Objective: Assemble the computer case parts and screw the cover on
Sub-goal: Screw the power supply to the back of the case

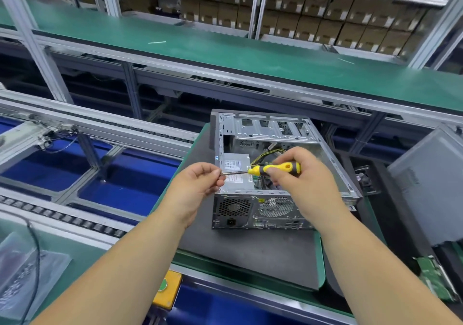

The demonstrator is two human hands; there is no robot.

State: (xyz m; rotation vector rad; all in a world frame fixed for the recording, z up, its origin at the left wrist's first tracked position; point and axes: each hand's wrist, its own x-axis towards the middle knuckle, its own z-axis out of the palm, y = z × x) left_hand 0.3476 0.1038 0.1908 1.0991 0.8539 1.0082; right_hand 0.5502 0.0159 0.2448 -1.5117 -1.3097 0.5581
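Item: computer case (280,174), cover off, lying open side up on a grey mat (250,249) on the counter (322,262), rear panel toward the person. Screwdriver (273,169): right hand (303,176) grips the yellow handle; left hand (198,184) fingers (220,174) pinch the shaft tip, probably seating a screw. Screw itself hidden. Grey panel (431,186) at right, possibly the cover, cut off.

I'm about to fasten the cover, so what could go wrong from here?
The left hand pinches the tip of the screwdriver above the open computer case; a screw, if one is there, could drop inside. The right hand holds the handle over the yellow cables, which the shaft might snag.
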